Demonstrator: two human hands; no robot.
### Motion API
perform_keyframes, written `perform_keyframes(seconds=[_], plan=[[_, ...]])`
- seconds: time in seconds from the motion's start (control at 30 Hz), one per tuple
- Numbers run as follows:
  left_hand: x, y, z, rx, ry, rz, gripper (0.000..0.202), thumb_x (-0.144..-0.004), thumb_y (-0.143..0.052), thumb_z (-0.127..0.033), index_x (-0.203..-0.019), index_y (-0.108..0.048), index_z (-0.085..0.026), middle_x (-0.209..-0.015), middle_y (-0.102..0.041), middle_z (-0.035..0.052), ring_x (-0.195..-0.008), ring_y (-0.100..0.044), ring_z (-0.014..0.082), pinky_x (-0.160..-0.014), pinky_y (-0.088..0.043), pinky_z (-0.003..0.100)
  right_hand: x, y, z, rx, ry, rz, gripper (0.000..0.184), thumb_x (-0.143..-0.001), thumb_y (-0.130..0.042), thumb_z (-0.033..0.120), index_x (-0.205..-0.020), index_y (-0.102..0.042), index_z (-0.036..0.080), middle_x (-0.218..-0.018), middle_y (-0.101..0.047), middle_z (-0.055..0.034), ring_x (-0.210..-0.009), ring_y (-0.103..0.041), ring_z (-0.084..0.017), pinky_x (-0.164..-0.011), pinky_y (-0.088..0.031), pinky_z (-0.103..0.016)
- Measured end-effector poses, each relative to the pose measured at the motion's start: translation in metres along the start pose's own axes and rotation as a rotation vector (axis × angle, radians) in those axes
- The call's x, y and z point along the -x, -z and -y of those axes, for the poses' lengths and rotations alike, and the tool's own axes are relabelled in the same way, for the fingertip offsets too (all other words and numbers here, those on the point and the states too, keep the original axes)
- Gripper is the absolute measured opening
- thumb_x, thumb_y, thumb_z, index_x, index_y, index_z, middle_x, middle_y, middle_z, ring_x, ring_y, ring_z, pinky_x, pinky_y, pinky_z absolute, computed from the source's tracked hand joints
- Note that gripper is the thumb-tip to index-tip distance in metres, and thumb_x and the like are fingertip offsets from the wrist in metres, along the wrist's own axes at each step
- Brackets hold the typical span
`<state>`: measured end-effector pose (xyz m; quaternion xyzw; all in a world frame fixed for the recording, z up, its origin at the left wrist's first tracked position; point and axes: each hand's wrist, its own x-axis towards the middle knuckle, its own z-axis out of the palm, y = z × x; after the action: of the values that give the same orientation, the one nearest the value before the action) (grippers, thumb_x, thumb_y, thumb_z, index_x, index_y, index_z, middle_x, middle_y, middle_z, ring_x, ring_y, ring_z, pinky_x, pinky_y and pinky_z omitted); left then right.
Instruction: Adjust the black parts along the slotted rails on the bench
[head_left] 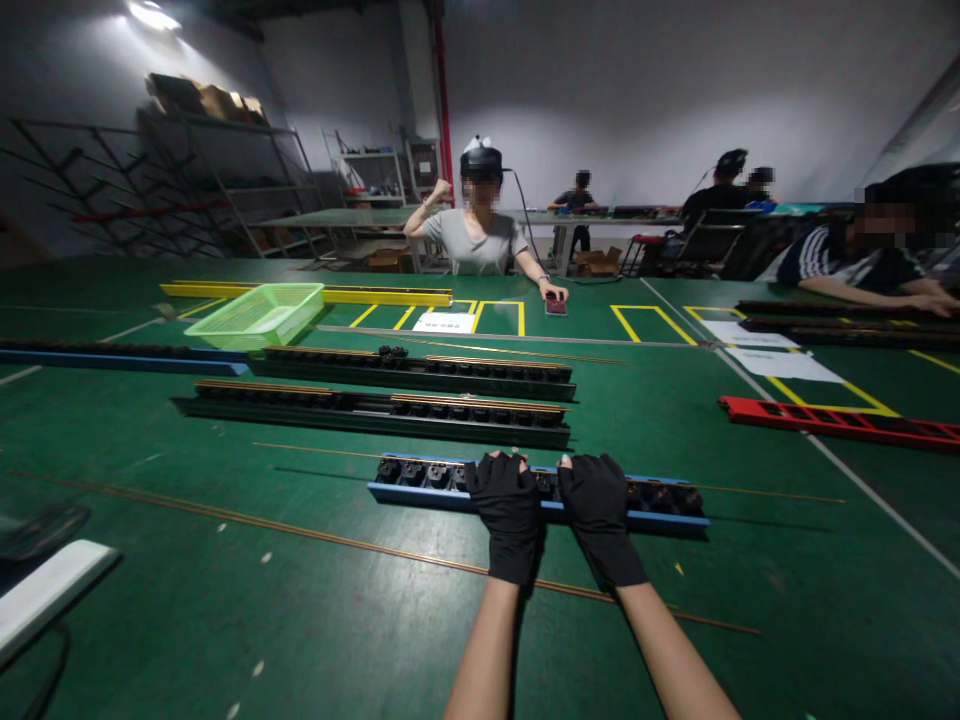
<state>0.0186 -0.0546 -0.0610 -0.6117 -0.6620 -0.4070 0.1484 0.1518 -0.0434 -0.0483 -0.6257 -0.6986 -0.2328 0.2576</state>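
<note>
Behind the handled rail (553, 512) lie two rails (375, 422) (basket (259, 312) beyond).

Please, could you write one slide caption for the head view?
Black-gloved left hand and right hand on a blue rail lined with black parts, upon a green table.

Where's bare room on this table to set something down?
The green table is bare between the nearer dark rail and the red rail, and at lower right beyond the long rods. It's crowded where the left hand and right hand lie over the blue rail.

Left hand (508, 515) and right hand (602, 515) rest side by side, backs upward
</note>
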Motion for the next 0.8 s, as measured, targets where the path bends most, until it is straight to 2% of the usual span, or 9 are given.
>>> perform_keyframes(seconds=[0.53, 0.8], plan=[[-0.0012, 0.001, -0.0006, 0.046, 0.038, 0.036, 0.022, -0.093, -0.05, -0.021, -0.085, -0.071, -0.023, -0.094, -0.073, 0.0045, -0.102, -0.06, 0.0275, -0.101, -0.034, 0.05, 0.0012, -0.0017, -0.0002, -0.025, -0.018, 0.005, 0.039, -0.096, -0.046, 0.027, -0.062, -0.063, 0.019, -0.064, -0.067, -0.0053, -0.063, -0.051, -0.017, -0.077, -0.03, -0.032], [0.0004, -0.003, 0.0012, 0.051, 0.032, 0.009, 0.022, -0.092, -0.05, -0.021, -0.085, -0.071, -0.023, -0.094, -0.074, 0.0043, -0.102, -0.06, 0.0282, -0.101, -0.033, 0.051, 0.0013, -0.0019, -0.0005, -0.031, -0.021, 0.017, 0.041, -0.097, -0.043, 0.028, -0.062, -0.063, 0.019, -0.064, -0.067, -0.0057, -0.063, -0.051, -0.018, -0.077, -0.03, -0.032]])
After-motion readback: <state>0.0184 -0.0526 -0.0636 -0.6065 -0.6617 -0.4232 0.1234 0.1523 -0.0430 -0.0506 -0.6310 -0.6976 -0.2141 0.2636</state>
